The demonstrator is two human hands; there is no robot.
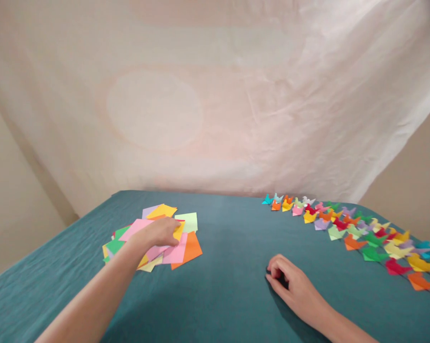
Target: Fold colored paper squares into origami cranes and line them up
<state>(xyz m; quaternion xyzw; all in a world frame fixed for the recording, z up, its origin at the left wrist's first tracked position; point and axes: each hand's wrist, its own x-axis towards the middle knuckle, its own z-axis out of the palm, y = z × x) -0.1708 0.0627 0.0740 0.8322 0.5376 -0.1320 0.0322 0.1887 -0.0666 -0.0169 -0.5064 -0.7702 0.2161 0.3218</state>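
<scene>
My left hand point(163, 232) reaches over a loose pile of coloured paper squares, its fingertips on a yellow paper square point(179, 232). Thumb and forefinger are apart, and yellow paper shows between them. Around it lie a pink square point(175, 252), an orange square point(191, 250) and a pale green square point(188, 222). The forearm and hand hide part of the pile. On the cloth to the right rests my right hand point(295, 286), fingers curled in towards the thumb, with nothing visible in it.
Rows of small folded paper birds point(355, 232) in many colours run along the right side of the table, from the back edge towards the front. A dark teal cloth point(229, 295) covers the table. Behind it hangs a pale, creased sheet point(218, 109).
</scene>
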